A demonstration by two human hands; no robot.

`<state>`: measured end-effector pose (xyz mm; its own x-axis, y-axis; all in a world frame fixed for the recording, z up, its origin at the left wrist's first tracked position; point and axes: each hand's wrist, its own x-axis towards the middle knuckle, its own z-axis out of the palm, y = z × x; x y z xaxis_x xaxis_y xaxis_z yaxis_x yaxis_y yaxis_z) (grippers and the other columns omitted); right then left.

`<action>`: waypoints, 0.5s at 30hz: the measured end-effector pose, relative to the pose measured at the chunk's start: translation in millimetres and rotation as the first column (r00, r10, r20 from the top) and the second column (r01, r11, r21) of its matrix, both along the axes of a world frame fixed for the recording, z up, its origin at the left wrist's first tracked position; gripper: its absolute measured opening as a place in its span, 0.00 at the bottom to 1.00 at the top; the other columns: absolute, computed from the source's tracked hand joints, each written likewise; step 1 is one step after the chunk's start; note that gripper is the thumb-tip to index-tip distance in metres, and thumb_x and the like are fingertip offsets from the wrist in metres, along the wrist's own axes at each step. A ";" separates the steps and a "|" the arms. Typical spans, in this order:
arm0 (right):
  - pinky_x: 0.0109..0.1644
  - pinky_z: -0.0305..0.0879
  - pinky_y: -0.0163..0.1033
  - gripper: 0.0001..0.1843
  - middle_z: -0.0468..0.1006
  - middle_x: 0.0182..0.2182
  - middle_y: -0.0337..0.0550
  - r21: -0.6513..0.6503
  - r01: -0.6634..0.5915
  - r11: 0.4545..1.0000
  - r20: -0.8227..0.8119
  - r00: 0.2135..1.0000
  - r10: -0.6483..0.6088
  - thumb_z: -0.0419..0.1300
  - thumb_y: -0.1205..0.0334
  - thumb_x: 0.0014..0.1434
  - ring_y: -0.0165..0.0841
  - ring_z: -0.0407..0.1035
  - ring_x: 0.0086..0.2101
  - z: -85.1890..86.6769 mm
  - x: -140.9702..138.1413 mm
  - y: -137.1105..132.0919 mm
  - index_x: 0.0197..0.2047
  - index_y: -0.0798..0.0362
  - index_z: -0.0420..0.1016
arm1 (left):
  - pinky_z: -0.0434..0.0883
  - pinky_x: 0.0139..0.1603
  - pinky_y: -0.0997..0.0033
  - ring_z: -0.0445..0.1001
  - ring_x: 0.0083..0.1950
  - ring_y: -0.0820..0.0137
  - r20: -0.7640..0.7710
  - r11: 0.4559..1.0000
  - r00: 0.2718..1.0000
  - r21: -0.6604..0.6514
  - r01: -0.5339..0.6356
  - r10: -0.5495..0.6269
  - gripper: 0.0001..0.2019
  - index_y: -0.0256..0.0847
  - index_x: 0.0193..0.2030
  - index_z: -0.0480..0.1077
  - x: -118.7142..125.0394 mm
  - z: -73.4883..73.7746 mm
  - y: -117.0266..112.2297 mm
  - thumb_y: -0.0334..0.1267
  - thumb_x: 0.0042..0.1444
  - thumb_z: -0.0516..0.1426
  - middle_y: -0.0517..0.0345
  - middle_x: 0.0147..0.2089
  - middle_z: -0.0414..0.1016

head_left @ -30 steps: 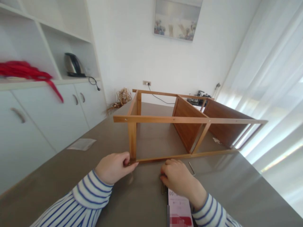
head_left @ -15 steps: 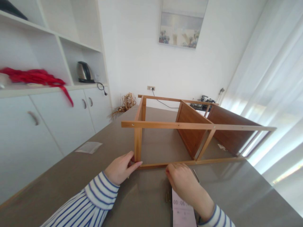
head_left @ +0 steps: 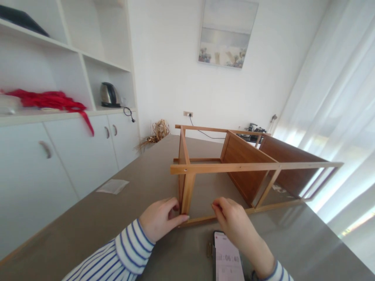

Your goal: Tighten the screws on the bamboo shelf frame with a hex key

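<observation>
A wooden shelf rack (head_left: 225, 168) lies on its side on the grey-brown table (head_left: 152, 171). My left hand (head_left: 161, 219) grips the lower corner at its left end, thumb in front and fingers behind the post. Just above the near bottom rail, my right hand (head_left: 234, 218) is closed in a pinch; what is between its fingertips is too small to make out. Partly under my right forearm lies a phone (head_left: 227, 255) with a timer on its screen. Small brass-coloured bolts (head_left: 209, 249) rest beside the phone's left edge.
A clear plastic bag (head_left: 113, 186) lies on the table at the left. White cabinets (head_left: 73, 144) with a kettle (head_left: 109, 95) and red cloth (head_left: 52, 100) line the left side. Dried stalks (head_left: 159, 130) stand beyond the table, and a white curtain (head_left: 331, 97) hangs at the right.
The rack's left end has turned, with my left hand still on its corner. My right hand has lifted from the bottom rail, fingers pinched. More of the phone shows.
</observation>
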<state>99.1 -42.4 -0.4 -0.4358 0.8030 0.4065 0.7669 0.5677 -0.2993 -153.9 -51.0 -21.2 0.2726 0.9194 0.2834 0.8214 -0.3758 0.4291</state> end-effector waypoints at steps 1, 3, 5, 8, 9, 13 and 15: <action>0.38 0.62 0.36 0.10 0.75 0.30 0.43 0.009 -0.003 1.000 -0.032 0.999 0.003 0.48 0.65 0.65 0.33 0.70 0.33 -0.2 -0.3 0.4 0.37 0.54 0.70 | 0.68 0.28 0.71 0.71 0.26 0.69 0.022 0.998 1.000 0.057 -0.010 0.009 0.19 0.39 0.34 0.67 -4.2 7.6 0.6 0.56 0.53 0.54 0.58 0.27 0.72; 0.38 0.62 0.37 0.10 0.75 0.30 0.42 0.027 -0.012 1.000 -0.090 0.996 0.015 0.49 0.65 0.65 0.33 0.70 0.34 0.6 -1.7 0.8 0.37 0.53 0.70 | 0.70 0.29 0.71 0.70 0.27 0.72 0.124 0.974 0.992 0.224 -0.038 0.010 0.19 0.39 0.38 0.65 -12.9 27.9 1.8 0.53 0.51 0.58 0.57 0.31 0.72; 0.38 0.63 0.37 0.09 0.76 0.30 0.41 0.045 -0.026 0.999 -0.148 0.988 0.032 0.50 0.64 0.64 0.33 0.70 0.34 3.3 -3.8 0.0 0.36 0.53 0.70 | 0.72 0.32 0.71 0.72 0.32 0.72 0.244 0.916 0.968 0.398 -0.053 -0.050 0.19 0.39 0.42 0.63 -19.6 53.3 3.4 0.49 0.50 0.61 0.52 0.41 0.71; 0.37 0.64 0.36 0.09 0.76 0.31 0.41 0.070 -0.035 0.997 -0.236 0.970 0.050 0.51 0.63 0.64 0.32 0.70 0.33 10.9 -7.6 -3.4 0.36 0.52 0.71 | 0.73 0.31 0.72 0.72 0.34 0.74 0.321 0.848 0.926 0.530 -0.001 -0.200 0.30 0.42 0.56 0.58 -23.8 92.8 7.6 0.44 0.48 0.63 0.44 0.58 0.61; 0.37 0.64 0.36 0.08 0.76 0.31 0.41 0.075 -0.039 0.996 -0.262 0.963 0.057 0.52 0.63 0.63 0.32 0.70 0.33 14.3 -9.0 -5.1 0.36 0.52 0.72 | 0.74 0.32 0.72 0.72 0.36 0.74 0.283 0.865 0.929 0.497 0.069 -0.237 0.33 0.43 0.59 0.56 -23.7 104.1 9.8 0.44 0.47 0.64 0.42 0.62 0.57; 0.36 0.65 0.35 0.08 0.77 0.30 0.40 0.103 -0.064 0.993 -0.336 0.937 0.095 0.53 0.62 0.63 0.31 0.70 0.31 32.1 -14.9 -13.8 0.37 0.52 0.73 | 0.75 0.43 0.66 0.72 0.49 0.65 0.112 0.901 0.932 0.319 0.294 -0.344 0.31 0.47 0.60 0.62 -19.1 132.4 21.6 0.47 0.48 0.63 0.47 0.66 0.56; 0.35 0.65 0.35 0.08 0.77 0.30 0.40 0.124 -0.085 0.989 -0.365 0.923 0.125 0.53 0.62 0.62 0.30 0.70 0.31 44.1 -18.2 -18.1 0.37 0.52 0.73 | 0.70 0.53 0.61 0.68 0.57 0.61 0.063 0.880 0.914 0.304 0.364 -0.400 0.27 0.45 0.56 0.67 -16.0 137.9 26.7 0.47 0.49 0.62 0.49 0.63 0.62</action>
<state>81.0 -60.5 43.7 -0.3172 0.7058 0.6335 0.5468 0.6818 -0.4859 -169.9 -24.4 116.7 0.5340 0.6279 0.5662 0.5381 -0.7689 0.3452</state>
